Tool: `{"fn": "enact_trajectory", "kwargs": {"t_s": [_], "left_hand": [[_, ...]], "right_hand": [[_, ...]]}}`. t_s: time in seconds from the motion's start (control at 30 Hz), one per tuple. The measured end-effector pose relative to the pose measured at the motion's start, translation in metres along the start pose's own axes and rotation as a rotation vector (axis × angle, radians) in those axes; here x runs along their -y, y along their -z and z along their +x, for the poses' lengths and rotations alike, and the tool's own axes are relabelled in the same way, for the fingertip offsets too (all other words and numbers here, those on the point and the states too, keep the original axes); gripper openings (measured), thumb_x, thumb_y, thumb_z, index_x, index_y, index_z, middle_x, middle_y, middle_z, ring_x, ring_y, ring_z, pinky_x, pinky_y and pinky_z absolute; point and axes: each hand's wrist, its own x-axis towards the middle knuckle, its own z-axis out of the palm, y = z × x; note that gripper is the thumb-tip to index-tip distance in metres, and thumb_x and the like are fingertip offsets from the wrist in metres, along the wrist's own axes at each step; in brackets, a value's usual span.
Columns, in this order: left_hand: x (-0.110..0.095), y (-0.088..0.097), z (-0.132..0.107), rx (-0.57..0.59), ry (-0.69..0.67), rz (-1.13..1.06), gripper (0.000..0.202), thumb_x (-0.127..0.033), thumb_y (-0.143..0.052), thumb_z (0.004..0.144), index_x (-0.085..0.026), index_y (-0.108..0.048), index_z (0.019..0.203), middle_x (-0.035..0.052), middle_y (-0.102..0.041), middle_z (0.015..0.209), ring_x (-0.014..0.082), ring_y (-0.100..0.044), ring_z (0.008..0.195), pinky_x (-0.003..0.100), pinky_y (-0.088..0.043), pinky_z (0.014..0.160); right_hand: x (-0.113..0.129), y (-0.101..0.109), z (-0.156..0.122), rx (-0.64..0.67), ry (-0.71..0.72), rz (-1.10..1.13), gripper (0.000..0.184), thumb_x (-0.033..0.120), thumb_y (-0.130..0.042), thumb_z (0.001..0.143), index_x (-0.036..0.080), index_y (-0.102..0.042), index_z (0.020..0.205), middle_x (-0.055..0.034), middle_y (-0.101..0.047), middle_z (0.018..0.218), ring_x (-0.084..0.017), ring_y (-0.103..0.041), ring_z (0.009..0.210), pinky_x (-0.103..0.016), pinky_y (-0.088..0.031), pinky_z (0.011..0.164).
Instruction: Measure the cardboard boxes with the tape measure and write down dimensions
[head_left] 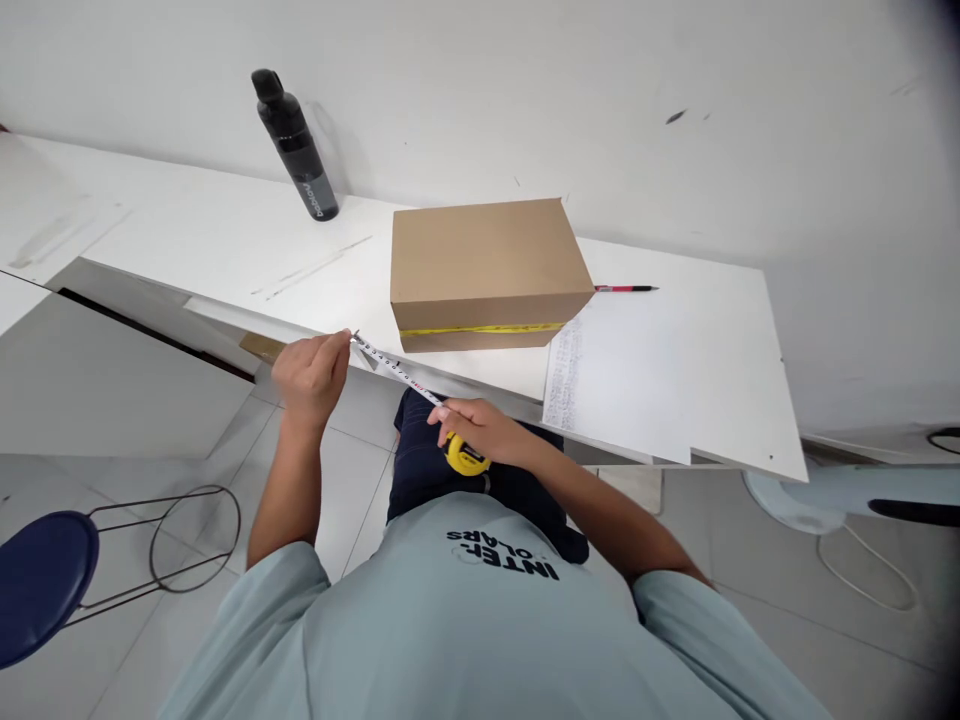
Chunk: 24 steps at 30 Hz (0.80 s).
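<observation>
A tape measure [466,455] with a yellow case sits in my right hand [484,428], fingers closed around it. Its white blade [397,370] runs out slanting up to the left. My left hand [311,375] is closed in a pinch on the metal end of that blade, by the table's front edge. Just beyond the blade, apart from both hands, stands a brown cardboard box [487,255] on the white table [352,260]. A yellow strip [480,329] runs along the box's front side.
A black bottle [296,145] stands at the back left against the wall. Right of the box lie a written sheet of paper [622,370] and a red and black pencil [626,289]. A blue stool [45,580] is on the floor at left, a pale chair [825,500] at right.
</observation>
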Motion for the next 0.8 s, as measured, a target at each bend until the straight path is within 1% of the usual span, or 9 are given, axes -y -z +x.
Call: {"fn": "enact_trajectory", "kwargs": {"t_s": [0.1,0.23,0.3,0.4,0.47,0.53,0.63,0.7,0.8], "left_hand": [[-0.014,-0.007,-0.024,0.025,0.038,-0.063,0.023,-0.043,-0.081,0.086,-0.023,-0.08,0.096,0.0076,-0.075,0.086,0.0238,-0.069,0.084,0.039,-0.052,0.092],[-0.046,-0.026,-0.063,0.118,0.167,-0.332,0.034,-0.054,-0.072,0.092,-0.023,-0.077,0.108,0.0077,-0.076,0.098,0.0221,-0.071,0.089,0.039,-0.056,0.093],[-0.064,-0.039,-0.08,0.234,0.286,-0.589,0.046,-0.064,-0.068,0.092,-0.024,-0.075,0.115,0.0086,-0.077,0.102,0.0215,-0.072,0.088,0.038,-0.058,0.089],[-0.093,-0.056,-0.096,0.494,0.459,-0.929,0.062,-0.074,-0.07,0.086,-0.023,-0.074,0.12,0.011,-0.078,0.107,0.0229,-0.074,0.094,0.037,-0.06,0.089],[-0.11,-0.065,-0.102,0.634,0.593,-1.007,0.062,-0.073,-0.07,0.086,-0.02,-0.075,0.118,0.0077,-0.077,0.09,0.021,-0.075,0.084,0.034,-0.061,0.083],[-0.122,-0.071,-0.108,0.702,0.735,-0.984,0.058,-0.068,-0.068,0.09,-0.017,-0.075,0.116,-0.0005,-0.066,0.063,0.0164,-0.07,0.06,0.028,-0.058,0.065],[-0.129,-0.078,-0.118,0.743,0.882,-0.924,0.056,-0.065,-0.068,0.09,-0.015,-0.076,0.114,-0.0079,-0.049,0.043,0.0139,-0.058,0.038,0.025,-0.049,0.046],[-0.125,-0.08,-0.122,0.727,0.938,-0.923,0.054,-0.064,-0.072,0.087,-0.015,-0.077,0.109,-0.0055,-0.057,0.048,0.0127,-0.056,0.037,0.025,-0.048,0.043],[-0.113,-0.082,-0.121,0.563,0.955,-0.919,0.046,-0.058,-0.081,0.081,-0.015,-0.079,0.097,0.0052,-0.079,0.081,0.0117,-0.068,0.056,0.024,-0.057,0.057]], "right_hand": [[0.004,0.021,-0.013,0.1,-0.076,0.174,0.048,0.066,-0.059,0.096,0.02,-0.073,0.096,-0.0034,-0.079,0.078,-0.018,-0.072,0.078,-0.031,-0.052,0.084],[0.004,0.034,-0.023,0.184,-0.134,0.499,0.049,0.067,-0.07,0.088,0.018,-0.074,0.087,-0.0024,-0.076,0.068,-0.014,-0.069,0.062,-0.025,-0.05,0.062],[0.002,0.033,-0.025,0.229,-0.155,0.638,0.049,0.066,-0.072,0.086,0.017,-0.074,0.086,-0.0024,-0.074,0.063,-0.014,-0.066,0.055,-0.024,-0.049,0.054],[-0.005,0.025,-0.025,0.305,-0.181,0.742,0.046,0.06,-0.073,0.085,0.014,-0.074,0.084,-0.0027,-0.071,0.057,-0.013,-0.064,0.049,-0.022,-0.05,0.052],[-0.012,0.017,-0.023,0.319,-0.218,0.787,0.04,0.052,-0.071,0.086,0.013,-0.074,0.081,-0.003,-0.07,0.054,-0.013,-0.062,0.047,-0.021,-0.05,0.051],[-0.022,0.008,-0.021,0.29,-0.275,0.848,0.033,0.044,-0.068,0.086,0.013,-0.073,0.077,-0.0038,-0.069,0.053,-0.013,-0.061,0.046,-0.021,-0.05,0.048],[-0.038,-0.005,-0.022,0.237,-0.351,0.947,0.027,0.036,-0.064,0.087,0.012,-0.07,0.075,-0.0053,-0.069,0.056,-0.012,-0.06,0.045,-0.019,-0.048,0.045],[-0.048,-0.012,-0.026,0.215,-0.38,1.021,0.026,0.035,-0.062,0.09,0.012,-0.068,0.08,-0.0054,-0.071,0.061,-0.011,-0.058,0.043,-0.019,-0.046,0.043],[-0.062,-0.019,-0.037,0.204,-0.425,1.145,0.027,0.038,-0.059,0.097,0.014,-0.066,0.09,-0.0052,-0.073,0.073,-0.009,-0.056,0.042,-0.019,-0.045,0.039]]}}
